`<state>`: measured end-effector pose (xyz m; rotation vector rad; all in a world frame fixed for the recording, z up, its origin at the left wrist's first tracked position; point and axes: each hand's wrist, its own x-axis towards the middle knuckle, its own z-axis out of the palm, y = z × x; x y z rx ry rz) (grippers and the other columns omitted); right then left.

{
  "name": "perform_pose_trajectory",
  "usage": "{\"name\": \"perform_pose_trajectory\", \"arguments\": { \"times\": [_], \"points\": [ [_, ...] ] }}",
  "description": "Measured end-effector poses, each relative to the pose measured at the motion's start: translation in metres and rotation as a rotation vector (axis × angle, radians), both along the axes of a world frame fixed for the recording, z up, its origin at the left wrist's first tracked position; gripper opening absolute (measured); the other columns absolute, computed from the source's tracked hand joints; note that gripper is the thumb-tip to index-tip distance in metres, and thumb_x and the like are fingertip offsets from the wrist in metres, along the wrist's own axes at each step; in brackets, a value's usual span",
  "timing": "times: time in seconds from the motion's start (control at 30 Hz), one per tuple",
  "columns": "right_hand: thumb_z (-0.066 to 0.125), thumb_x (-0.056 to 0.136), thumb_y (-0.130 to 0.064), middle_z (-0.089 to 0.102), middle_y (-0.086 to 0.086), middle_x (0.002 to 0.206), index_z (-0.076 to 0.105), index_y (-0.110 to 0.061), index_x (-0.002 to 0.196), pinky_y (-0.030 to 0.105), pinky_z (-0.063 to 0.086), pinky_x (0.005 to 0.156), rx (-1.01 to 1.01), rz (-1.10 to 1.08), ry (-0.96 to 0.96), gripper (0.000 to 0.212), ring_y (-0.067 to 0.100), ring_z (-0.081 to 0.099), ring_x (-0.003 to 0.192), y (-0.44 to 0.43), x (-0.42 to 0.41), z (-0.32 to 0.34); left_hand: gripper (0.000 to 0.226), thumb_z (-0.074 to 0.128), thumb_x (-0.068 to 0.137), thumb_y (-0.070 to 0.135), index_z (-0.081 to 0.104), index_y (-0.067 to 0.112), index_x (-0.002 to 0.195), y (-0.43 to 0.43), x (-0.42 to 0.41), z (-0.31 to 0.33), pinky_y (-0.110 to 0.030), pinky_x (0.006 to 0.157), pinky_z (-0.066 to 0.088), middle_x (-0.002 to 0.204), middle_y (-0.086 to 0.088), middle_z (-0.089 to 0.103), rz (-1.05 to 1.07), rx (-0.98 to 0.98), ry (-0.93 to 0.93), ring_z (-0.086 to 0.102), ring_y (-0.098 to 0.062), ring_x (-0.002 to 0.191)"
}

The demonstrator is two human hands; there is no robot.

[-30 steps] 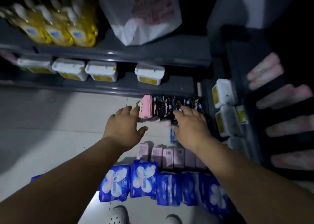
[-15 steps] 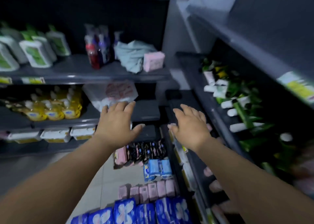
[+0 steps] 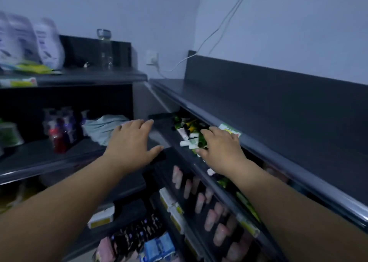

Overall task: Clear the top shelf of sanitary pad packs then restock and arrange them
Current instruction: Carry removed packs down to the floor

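The dark top shelf (image 3: 249, 110) on the right is bare. My left hand (image 3: 132, 144) and my right hand (image 3: 221, 149) are both raised in front of the shelving, below that shelf, fingers spread and holding nothing. Far below on the floor lie sanitary pad packs: a row of black-and-pink packs (image 3: 137, 236), a pink pack (image 3: 104, 250) at its left end, and small blue packs (image 3: 158, 247).
Green and white tubes (image 3: 189, 134) crowd the shelf under the top one. Pink packs (image 3: 209, 208) and white boxes (image 3: 171, 202) fill lower right shelves. The left unit holds white bottles (image 3: 29, 42), a glass bottle (image 3: 104, 48), small spray bottles (image 3: 59, 130) and a pale cloth (image 3: 103, 126). A plugged cable (image 3: 211, 36) runs up the wall.
The view swung up from the packs on the floor to the top shelf. Both hands rose from the black-and-pink packs to shelf height, still holding nothing.
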<state>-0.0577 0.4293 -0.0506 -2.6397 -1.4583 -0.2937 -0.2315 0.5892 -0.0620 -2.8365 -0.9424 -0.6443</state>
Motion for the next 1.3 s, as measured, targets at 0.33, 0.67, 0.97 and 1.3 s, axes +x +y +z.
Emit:
{"name": "perform_pose_trajectory", "arguments": {
  "times": [0.33, 0.67, 0.97, 1.3],
  "points": [
    [0.04, 0.099, -0.054, 0.02, 0.003, 0.159, 0.021, -0.024, 0.152, 0.05, 0.015, 0.118, 0.083, -0.223, -0.051, 0.064, 0.027, 0.02, 0.144, -0.115, 0.022, 0.055, 0.085, 0.044, 0.085, 0.07, 0.025, 0.021, 0.152, -0.085, 0.065, 0.063, -0.043, 0.111, 0.03, 0.15, -0.001, 0.038, -0.228, 0.135, -0.06, 0.035, -0.023, 0.139],
    [0.038, 0.099, -0.055, 0.024, 0.002, 0.156, 0.021, -0.024, 0.152, 0.049, 0.014, 0.119, 0.113, -0.387, -0.1, 0.064, 0.025, 0.023, 0.143, -0.257, 0.068, 0.085, 0.085, 0.039, 0.087, 0.071, 0.023, 0.021, 0.152, -0.213, 0.149, 0.091, -0.043, 0.113, 0.029, 0.152, -0.002, 0.035, -0.403, 0.145, -0.13, 0.031, -0.021, 0.14],
    [0.042, 0.098, -0.054, 0.026, 0.002, 0.155, 0.025, -0.024, 0.15, 0.049, 0.015, 0.118, 0.132, -0.52, -0.136, 0.062, 0.025, 0.024, 0.142, -0.398, 0.117, 0.094, 0.084, 0.039, 0.086, 0.072, 0.024, 0.022, 0.151, -0.353, 0.236, 0.1, -0.041, 0.113, 0.027, 0.152, -0.001, 0.035, -0.567, 0.114, -0.151, 0.031, -0.02, 0.141],
    [0.048, 0.095, -0.053, 0.029, 0.001, 0.154, 0.031, -0.024, 0.147, 0.049, 0.019, 0.116, 0.163, -0.687, -0.19, 0.062, 0.025, 0.027, 0.141, -0.536, 0.149, 0.096, 0.085, 0.042, 0.086, 0.07, 0.02, 0.021, 0.153, -0.505, 0.311, 0.103, -0.039, 0.114, 0.029, 0.154, 0.0, 0.032, -0.829, 0.04, -0.183, 0.032, -0.02, 0.14]
  ]
}}
